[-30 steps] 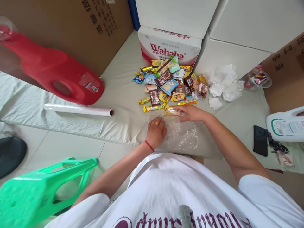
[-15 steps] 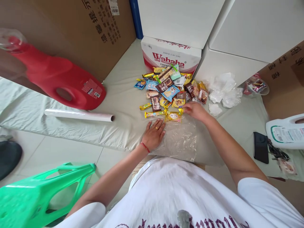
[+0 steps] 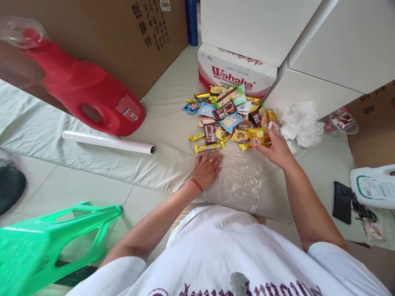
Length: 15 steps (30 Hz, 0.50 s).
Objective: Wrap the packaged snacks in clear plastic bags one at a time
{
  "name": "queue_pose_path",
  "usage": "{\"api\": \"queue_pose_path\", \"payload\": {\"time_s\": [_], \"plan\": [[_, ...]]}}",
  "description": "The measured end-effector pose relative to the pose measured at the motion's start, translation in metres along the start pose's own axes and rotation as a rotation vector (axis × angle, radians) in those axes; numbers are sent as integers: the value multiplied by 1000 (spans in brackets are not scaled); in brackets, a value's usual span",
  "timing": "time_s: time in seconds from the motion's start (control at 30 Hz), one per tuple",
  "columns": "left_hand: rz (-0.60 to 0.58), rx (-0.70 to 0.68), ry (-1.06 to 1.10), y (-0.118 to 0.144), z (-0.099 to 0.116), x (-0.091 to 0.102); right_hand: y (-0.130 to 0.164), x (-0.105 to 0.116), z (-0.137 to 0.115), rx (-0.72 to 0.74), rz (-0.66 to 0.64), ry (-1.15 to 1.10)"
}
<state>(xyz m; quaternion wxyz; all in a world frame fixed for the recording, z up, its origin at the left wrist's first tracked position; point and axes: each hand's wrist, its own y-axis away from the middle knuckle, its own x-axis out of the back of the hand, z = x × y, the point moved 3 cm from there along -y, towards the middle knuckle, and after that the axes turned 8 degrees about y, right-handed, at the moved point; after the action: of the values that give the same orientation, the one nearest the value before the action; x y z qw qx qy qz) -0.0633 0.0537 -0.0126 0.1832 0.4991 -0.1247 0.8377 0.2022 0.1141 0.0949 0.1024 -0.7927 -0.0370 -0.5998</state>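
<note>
My left hand [image 3: 207,169] lies flat, fingers stretched out, at the left edge of a clear plastic bag [image 3: 239,181] spread on the cloth. Between the thumb and fingers of my right hand [image 3: 276,149] is a yellow snack packet [image 3: 257,135], held at the front right of a heap of wrapped snacks. In that heap are a blue wafer packet [image 3: 231,121], a brown cocoa packet [image 3: 210,132] and several yellow ones. A thin yellow snack stick [image 3: 210,147] rests just beyond my left fingertips.
Behind the heap stands a Wahaha carton [image 3: 237,70]. Crumpled clear plastic [image 3: 300,123] and a small tub [image 3: 345,121] are at right, with a phone [image 3: 342,202] and white jug [image 3: 375,187] nearer. Leftward are a red jug [image 3: 101,98], a film roll [image 3: 108,142] and a green stool [image 3: 58,242].
My right hand has picked up the yellow packet from the heap's front edge and moved it rightward and slightly up. My left hand stays on the plastic. The camera view has shifted.
</note>
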Motion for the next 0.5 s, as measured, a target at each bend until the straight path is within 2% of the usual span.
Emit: {"api": "queue_pose_path", "payload": {"time_s": [0.03, 0.1, 0.23, 0.33, 0.4, 0.5], "plan": [[5, -11, 7, -3, 0, 0, 12, 2, -7, 45, 15, -30], [11, -44, 34, -8, -2, 0, 36, -8, -29, 150, -14, -26], [35, -31, 133, -15, -16, 2, 77, -64, -68, 263, -146, 140], [78, -5, 145, -15, -28, 7, 99, -95, -80, 374, -256, 125], [81, -16, 97, -12, -34, 10, 106, -99, -79, 408, -289, 90], [80, -12, 50, -7, -39, 12, 101, -88, -72, 427, -328, 28]]}}
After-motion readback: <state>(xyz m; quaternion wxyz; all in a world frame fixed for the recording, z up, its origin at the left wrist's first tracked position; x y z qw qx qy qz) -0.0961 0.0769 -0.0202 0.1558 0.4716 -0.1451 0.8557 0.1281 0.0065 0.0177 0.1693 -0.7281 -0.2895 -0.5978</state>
